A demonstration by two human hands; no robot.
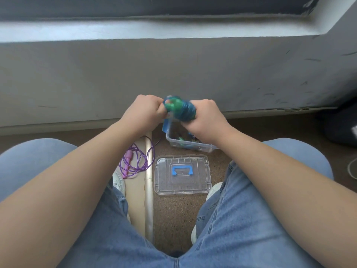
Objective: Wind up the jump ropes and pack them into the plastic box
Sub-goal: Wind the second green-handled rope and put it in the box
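Right hand (pixel 205 120) grips the wound blue-green jump rope (pixel 182 110), left hand (pixel 144 112) pinches its end; axis lies hand-to-hand, clear plastic box (pixel 190 147) directly below.

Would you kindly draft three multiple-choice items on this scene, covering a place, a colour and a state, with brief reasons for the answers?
1. Where does the purple rope lie?
A) on the window ledge
B) on the floor left of the lid
C) on the person's lap

2. What colour is the lid's handle?
A) red
B) blue
C) white

3. The blue-green rope is:
A) wound up, gripped by the left hand and right hand
B) lying loose on the floor
C) packed under the lid

Answers: 1 B, its coils lie on the floor beside the lid's left edge; 2 B, the handle at the lid's middle is blue; 3 A, both hands' fingers curl round the bundle above the plastic box.
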